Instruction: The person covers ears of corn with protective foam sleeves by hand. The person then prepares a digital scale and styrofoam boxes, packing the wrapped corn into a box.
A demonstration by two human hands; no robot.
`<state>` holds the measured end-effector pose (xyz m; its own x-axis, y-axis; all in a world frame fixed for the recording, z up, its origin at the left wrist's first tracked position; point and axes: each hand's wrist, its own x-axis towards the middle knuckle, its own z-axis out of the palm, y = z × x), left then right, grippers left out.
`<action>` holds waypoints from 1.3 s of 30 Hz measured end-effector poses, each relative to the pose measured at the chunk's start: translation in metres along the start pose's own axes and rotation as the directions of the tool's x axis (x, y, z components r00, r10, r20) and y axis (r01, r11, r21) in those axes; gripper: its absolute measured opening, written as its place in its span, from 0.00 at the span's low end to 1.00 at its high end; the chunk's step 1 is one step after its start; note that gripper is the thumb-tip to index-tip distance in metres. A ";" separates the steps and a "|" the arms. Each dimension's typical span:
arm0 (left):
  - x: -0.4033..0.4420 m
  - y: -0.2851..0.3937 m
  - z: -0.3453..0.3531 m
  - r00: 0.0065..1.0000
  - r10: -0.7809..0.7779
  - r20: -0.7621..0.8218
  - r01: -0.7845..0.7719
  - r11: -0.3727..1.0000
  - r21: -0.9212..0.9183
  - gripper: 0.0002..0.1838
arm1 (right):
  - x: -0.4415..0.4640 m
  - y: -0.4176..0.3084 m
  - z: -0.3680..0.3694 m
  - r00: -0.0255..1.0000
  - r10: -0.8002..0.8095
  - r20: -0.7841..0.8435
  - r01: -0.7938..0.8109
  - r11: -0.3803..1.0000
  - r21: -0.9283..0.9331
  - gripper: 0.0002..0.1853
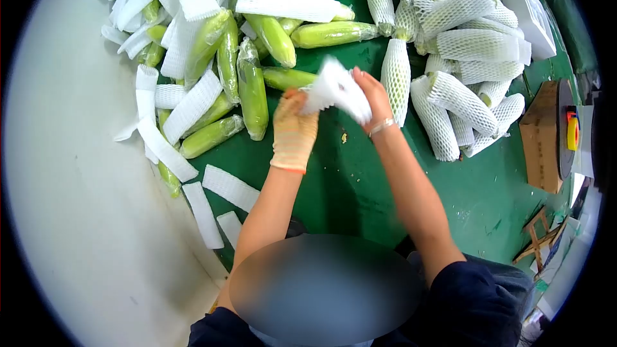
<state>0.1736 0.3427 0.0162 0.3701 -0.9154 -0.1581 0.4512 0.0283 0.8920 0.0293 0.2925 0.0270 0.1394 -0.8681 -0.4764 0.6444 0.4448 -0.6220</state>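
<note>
A white foam net sleeve [337,93], blurred by motion, is stretched between my two hands. My left hand [295,125], in a pale knitted glove with an orange cuff, grips the sleeve's left end with closed fingers. Bare, with a bracelet at the wrist, my right hand [374,99] is closed on its right side. Just behind the left fingers lies a long green vegetable [286,78], partly hidden by the hand and sleeve. Its exact kind is not clear. A similar one in clear film [252,93] rests to the left of the glove.
Several film-wrapped green vegetables and flat foam sleeves [193,93] are heaped at the left on the green table [347,180]. Sleeved vegetables [466,58] are piled at the right. A brown tape roll [546,135] stands by the right edge. A pale wall [77,173] borders the left side.
</note>
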 end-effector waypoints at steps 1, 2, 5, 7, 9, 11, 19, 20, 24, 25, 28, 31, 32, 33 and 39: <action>0.013 -0.002 0.000 0.935 -0.331 -0.129 0.183 0.760 -0.624 0.13 | 0.018 0.001 0.000 0.999 0.029 -0.016 -0.027 0.994 0.109 0.11; 0.018 -0.007 -0.002 0.930 -0.257 -0.263 0.119 0.888 -0.445 0.11 | 0.037 0.005 -0.009 1.000 0.030 0.000 -0.030 0.997 -0.077 0.13; 0.013 -0.047 -0.015 0.911 -0.266 -0.315 0.248 0.964 -0.095 0.14 | 0.045 0.009 -0.020 0.972 -0.174 0.155 0.218 0.451 -0.865 0.25; 0.004 -0.044 -0.008 0.900 -0.331 -0.282 0.337 0.941 -0.029 0.25 | 0.034 0.017 -0.021 0.963 -0.041 0.266 0.265 0.306 -0.914 0.28; -0.008 -0.010 -0.001 0.787 -0.608 -0.103 0.613 0.789 0.024 0.31 | -0.008 0.002 0.005 0.964 -0.049 0.263 0.268 0.205 -0.942 0.23; -0.033 0.006 -0.011 0.693 -0.638 0.335 0.714 0.670 -0.202 0.29 | -0.048 -0.008 0.026 0.921 -0.139 0.363 0.383 0.164 -0.909 0.19; -0.052 0.075 0.010 0.894 -0.445 0.044 0.429 0.824 -0.370 0.22 | -0.030 -0.027 0.069 0.975 0.073 0.209 0.091 0.728 -0.679 0.10; -0.039 0.066 -0.004 0.923 -0.383 -0.039 0.360 0.894 -0.267 0.17 | -0.026 -0.020 0.074 0.976 0.129 0.174 -0.001 0.805 -0.593 0.11; -0.007 0.047 -0.032 0.975 -0.138 -0.173 0.167 0.972 0.165 0.08 | 0.010 0.052 0.037 0.998 0.035 0.060 0.026 0.610 -0.792 0.10; 0.003 0.027 -0.049 0.943 -0.263 -0.205 0.281 0.957 0.068 0.08 | 0.016 0.072 0.025 1.000 -0.026 -0.002 0.014 0.617 -0.787 0.10; 0.016 -0.014 -0.057 0.939 0.027 -0.343 0.192 0.787 0.586 0.14 | 0.016 0.101 0.010 0.973 0.025 -0.230 -0.112 0.919 -0.378 0.10; 0.035 -0.014 -0.035 0.965 0.101 -0.243 0.213 0.243 0.946 0.18 | 0.023 0.104 -0.015 0.950 0.230 -0.212 -0.248 0.967 -0.063 0.11; 0.042 -0.007 -0.024 0.975 0.099 -0.199 0.170 0.247 0.954 0.19 | 0.023 0.102 -0.021 0.895 0.444 -0.029 -0.427 0.874 0.231 0.14; 0.050 -0.001 -0.011 0.983 0.099 -0.156 0.127 0.251 0.960 0.20 | -0.017 0.065 0.009 0.951 0.308 -0.017 -0.291 0.917 0.273 0.18; 0.112 0.073 0.089 0.741 0.631 0.232 -0.402 0.139 0.905 0.28 | 0.018 -0.084 -0.002 0.994 -0.039 0.099 0.000 0.931 0.365 0.28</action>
<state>0.1757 0.2063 0.1009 0.3705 -0.7532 0.5436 -0.8209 0.0082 0.5709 -0.0242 0.2401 0.0695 0.1880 -0.9022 -0.3883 0.8744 0.3337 -0.3521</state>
